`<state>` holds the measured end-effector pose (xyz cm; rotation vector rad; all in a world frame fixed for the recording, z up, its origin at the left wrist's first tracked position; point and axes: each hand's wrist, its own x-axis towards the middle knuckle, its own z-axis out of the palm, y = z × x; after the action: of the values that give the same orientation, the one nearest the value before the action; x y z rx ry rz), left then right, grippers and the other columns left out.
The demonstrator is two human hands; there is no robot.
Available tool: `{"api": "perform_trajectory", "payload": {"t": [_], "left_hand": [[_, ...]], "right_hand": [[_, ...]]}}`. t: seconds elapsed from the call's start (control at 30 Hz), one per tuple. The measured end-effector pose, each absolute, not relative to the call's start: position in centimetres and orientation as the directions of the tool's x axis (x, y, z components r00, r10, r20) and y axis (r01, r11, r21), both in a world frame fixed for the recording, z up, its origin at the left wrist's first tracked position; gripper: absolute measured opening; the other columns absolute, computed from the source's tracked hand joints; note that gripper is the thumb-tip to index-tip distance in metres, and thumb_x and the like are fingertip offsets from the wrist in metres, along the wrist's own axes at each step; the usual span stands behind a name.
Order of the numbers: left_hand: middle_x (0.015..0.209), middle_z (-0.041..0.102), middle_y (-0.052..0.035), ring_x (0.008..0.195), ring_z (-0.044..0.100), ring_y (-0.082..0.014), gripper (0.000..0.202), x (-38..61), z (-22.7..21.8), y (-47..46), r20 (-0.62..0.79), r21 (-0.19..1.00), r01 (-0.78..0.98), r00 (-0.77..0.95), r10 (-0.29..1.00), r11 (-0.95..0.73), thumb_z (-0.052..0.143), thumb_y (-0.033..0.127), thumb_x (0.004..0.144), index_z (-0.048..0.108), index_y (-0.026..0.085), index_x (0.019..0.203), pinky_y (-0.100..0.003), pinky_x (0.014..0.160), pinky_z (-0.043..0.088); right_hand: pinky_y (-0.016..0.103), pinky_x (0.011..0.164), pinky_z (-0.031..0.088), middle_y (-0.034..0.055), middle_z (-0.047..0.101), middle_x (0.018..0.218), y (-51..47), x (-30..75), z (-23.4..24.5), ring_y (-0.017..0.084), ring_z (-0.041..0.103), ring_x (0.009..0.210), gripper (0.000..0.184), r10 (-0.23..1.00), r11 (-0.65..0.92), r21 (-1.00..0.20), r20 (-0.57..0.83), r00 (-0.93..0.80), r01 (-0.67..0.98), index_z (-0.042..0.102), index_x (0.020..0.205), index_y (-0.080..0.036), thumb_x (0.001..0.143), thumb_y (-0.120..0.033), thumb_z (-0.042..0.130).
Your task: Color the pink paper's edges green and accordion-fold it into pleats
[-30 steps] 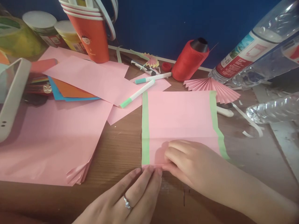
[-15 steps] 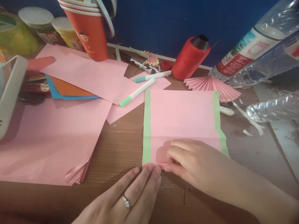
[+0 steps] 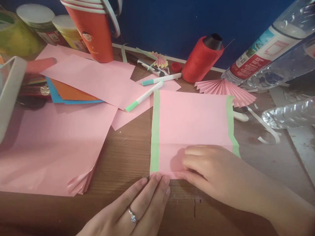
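Observation:
In the head view a pink sheet of paper (image 3: 192,118) with pale green strips down both sides lies on the table. Its near edge is folded over in a narrow band, and a crease runs across it higher up. My left hand (image 3: 137,203), with a ring on one finger, has its fingers stretched out and their tips pressing the near left corner of the fold. My right hand (image 3: 209,170) is curled closed over the near edge, thumb along the fold and fingers bent above the paper. The sheet's near right corner is hidden beneath it.
A stack of pink paper (image 3: 56,144) lies left. Two markers (image 3: 145,95) lie behind the sheet, near a red thread spool (image 3: 203,59). A pleated pink paper fan (image 3: 226,91) and plastic bottles (image 3: 268,52) are at right. Red paper cups (image 3: 95,36) stand at back left.
My right hand has slid a little to the right along the folded near edge. The left hand stays at the corner, and the sheet's far edge has lifted or shifted slightly.

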<state>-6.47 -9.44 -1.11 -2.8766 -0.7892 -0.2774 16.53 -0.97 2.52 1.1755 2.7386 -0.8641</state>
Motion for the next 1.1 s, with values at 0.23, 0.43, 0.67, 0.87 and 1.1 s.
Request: {"api": "perform_trajectory", "payload": {"t": [0.23,0.43,0.67,0.87,1.1], "left_hand": [[0.139,0.043,-0.0154,0.129,0.036,-0.0287,0.054,-6.47,-1.29,-9.57,0.187,-0.092,0.511,0.852,0.489,-0.854,0.05,0.041,0.086,0.05,0.007,0.127,-0.044,0.114,0.016],[0.139,0.043,-0.0153,0.129,0.035,-0.0292,0.056,-6.41,-1.23,-9.53,0.177,-0.103,0.512,0.853,0.491,-0.853,0.049,0.043,0.085,0.049,0.007,0.128,-0.044,0.114,0.014],[0.138,0.041,-0.0206,0.129,0.034,-0.0316,0.062,-6.46,-1.25,-9.85,0.178,-0.141,0.515,0.853,0.49,-0.846,0.052,0.043,0.082,0.047,0.002,0.128,-0.046,0.114,0.014],[0.14,0.037,-0.0233,0.13,0.032,-0.0343,0.069,-6.55,-1.31,-10.09,0.149,-0.178,0.506,0.861,0.486,-0.844,0.052,0.045,0.079,0.042,-0.001,0.13,-0.047,0.114,0.014],[0.136,0.042,-0.0229,0.129,0.033,-0.0373,0.069,-6.87,-1.22,-10.09,0.172,-0.158,0.522,0.85,0.498,-0.838,0.056,0.049,0.077,0.046,0.001,0.126,-0.049,0.113,0.016]], "right_hand": [[0.026,0.053,0.032,-0.0027,0.06,0.069,-1.03,16.4,2.56,0.013,0.053,0.062,0.018,0.651,0.564,-0.488,-0.232,-0.723,0.666,0.054,0.069,-0.02,0.087,-0.02,0.054],[0.026,0.053,0.032,-0.0019,0.06,0.069,-1.13,16.45,2.5,0.013,0.053,0.062,0.018,0.65,0.554,-0.472,-0.27,-0.71,0.686,0.056,0.07,-0.02,0.088,-0.019,0.052],[0.027,0.055,0.032,-0.0028,0.059,0.069,-1.19,16.46,2.53,0.013,0.053,0.062,0.015,0.647,0.576,-0.465,-0.244,-0.723,0.673,0.058,0.072,-0.02,0.086,-0.018,0.055],[0.028,0.061,0.034,-0.0019,0.061,0.076,-1.2,16.47,2.77,0.015,0.055,0.069,0.015,0.634,0.555,-0.452,-0.315,-0.707,0.699,0.061,0.08,-0.02,0.09,-0.019,0.049],[0.028,0.063,0.035,-0.0004,0.062,0.078,-1.74,15.67,2.41,0.016,0.056,0.071,0.014,0.639,0.575,-0.449,-0.276,-0.718,0.684,0.062,0.085,-0.019,0.092,-0.02,0.049]]}}
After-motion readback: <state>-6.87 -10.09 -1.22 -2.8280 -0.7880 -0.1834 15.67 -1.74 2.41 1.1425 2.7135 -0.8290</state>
